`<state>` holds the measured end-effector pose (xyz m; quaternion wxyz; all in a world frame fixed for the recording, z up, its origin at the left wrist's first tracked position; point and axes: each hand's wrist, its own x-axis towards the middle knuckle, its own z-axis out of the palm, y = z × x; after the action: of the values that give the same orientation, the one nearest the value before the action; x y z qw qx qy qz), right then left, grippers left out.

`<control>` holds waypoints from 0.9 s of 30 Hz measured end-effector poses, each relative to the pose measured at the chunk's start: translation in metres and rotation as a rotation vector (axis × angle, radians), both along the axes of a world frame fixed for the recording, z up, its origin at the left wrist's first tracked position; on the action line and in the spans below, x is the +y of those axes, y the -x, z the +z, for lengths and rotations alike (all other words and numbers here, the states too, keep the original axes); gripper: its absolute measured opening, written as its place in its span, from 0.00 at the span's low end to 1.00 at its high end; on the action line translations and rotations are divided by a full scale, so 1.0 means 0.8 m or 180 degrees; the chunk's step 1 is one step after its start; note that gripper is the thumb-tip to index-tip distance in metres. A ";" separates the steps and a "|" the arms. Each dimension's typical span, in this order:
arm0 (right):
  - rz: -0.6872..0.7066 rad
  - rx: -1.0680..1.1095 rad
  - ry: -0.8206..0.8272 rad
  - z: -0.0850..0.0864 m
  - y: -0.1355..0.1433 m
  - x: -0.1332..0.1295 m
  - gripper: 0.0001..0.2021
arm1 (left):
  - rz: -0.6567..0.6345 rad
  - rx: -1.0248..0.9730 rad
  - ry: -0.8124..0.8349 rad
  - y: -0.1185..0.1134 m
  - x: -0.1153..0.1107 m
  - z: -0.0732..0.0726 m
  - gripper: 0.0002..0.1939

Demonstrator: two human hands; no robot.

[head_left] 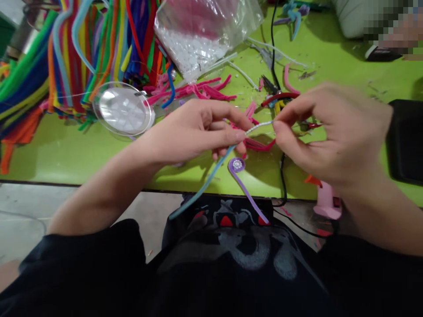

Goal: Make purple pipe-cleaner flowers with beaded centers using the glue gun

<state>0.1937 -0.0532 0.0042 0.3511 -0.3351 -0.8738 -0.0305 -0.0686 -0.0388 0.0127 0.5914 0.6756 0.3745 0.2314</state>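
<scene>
My left hand (208, 127) pinches a light blue pipe cleaner (208, 179) between thumb and forefinger, its long tail slanting down toward my lap. From these fingertips a thin white twisted strand (259, 126) runs to my right hand (327, 132), whose thumb and forefinger close on its far end. Whether strand and pipe cleaner are one piece is hidden by my left fingers. Just below them, a purple pipe cleaner (246, 189) hangs over the table edge, its top curled around a cluster of white pearl beads (237, 164).
Bundled coloured pipe cleaners (95, 53) fill the back left, beside a clear spool (122, 108). A plastic bag of white beads (198, 44) lies behind pink pipe cleaner pieces (211, 90). Red-handled pliers (279, 97) sit near my right hand. A pink glue gun (327, 202) hangs at the edge.
</scene>
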 end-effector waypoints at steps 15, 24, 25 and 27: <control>-0.0112 -0.1132 0.1049 -0.019 0.012 -0.024 0.09 | -0.0890 0.1037 -0.1760 0.037 -0.009 -0.026 0.09; 0.0001 -0.1237 0.0616 -0.021 0.010 -0.038 0.08 | -0.1596 0.0351 -0.2581 0.035 0.013 -0.039 0.14; -0.0018 -0.1275 0.0570 -0.020 0.011 -0.041 0.09 | -0.1677 0.0367 -0.2699 0.035 0.013 -0.037 0.14; -0.0037 -0.1343 0.0486 -0.020 0.011 -0.046 0.10 | -0.1810 0.0413 -0.2913 0.036 0.011 -0.033 0.14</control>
<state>0.1849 -0.0900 -0.0116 0.1339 -0.3520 -0.9257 -0.0357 -0.0970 -0.0297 -0.0134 0.2517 0.9517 0.0737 0.1595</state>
